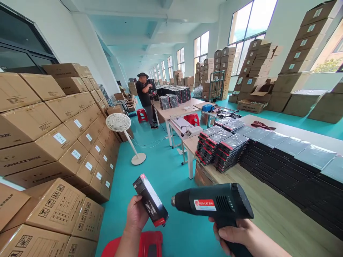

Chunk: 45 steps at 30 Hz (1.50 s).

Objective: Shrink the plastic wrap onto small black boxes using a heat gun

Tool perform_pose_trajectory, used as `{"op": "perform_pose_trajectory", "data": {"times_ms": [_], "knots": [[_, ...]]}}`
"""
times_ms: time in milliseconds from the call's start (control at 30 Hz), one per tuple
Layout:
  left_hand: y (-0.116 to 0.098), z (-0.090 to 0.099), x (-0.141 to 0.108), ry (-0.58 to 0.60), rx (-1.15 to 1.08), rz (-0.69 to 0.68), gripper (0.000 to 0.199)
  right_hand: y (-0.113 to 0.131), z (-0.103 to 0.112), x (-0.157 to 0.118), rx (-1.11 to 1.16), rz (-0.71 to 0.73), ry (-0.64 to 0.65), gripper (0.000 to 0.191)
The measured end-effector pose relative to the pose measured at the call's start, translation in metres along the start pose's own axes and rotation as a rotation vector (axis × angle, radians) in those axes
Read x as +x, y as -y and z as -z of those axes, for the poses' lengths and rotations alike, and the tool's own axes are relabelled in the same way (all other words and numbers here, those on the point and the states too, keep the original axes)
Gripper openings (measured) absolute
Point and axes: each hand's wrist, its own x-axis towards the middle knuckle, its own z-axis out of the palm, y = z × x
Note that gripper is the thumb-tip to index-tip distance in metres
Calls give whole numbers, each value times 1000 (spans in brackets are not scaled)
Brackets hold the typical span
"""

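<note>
Black plastic forms the heat gun gripped in the right hand, fingers clamped around its handle, nozzle aimed toward nine o'clock. Just beside that nozzle, the left hand holds a small black shrink-wrapped box (red at both ends), fingers closed on its lower part, tilted. A red stool sits at six o'clock on the teal floor. At three o'clock the wooden counter carries stacked black boxes. Cardboard cartons rise at nine o'clock beside a white fan. Another person stands at twelve o'clock.
</note>
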Motion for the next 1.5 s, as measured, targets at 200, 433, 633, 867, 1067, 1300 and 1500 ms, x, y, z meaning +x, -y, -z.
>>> {"op": "perform_pose_trajectory", "data": {"times_ms": [200,433,633,867,1067,1300,1500], "knots": [[4,-8,-4,324,706,-136,41,28,-5,2,162,71,-33,38],[5,-15,2,438,1246,-466,26,45,-21,23,-7,133,23,29],[4,-8,5,406,1271,-537,27,50,-17,25,-44,49,22,29],[5,-9,7,384,1327,-595,28,63,-32,28,-157,87,73,19],[-1,-7,7,334,1267,-569,32,66,-18,33,-181,122,28,20],[-9,-3,3,301,1148,-464,34,47,29,37,80,61,-59,31],[-14,-12,-1,304,1159,-469,31,47,35,33,140,53,9,28]]}}
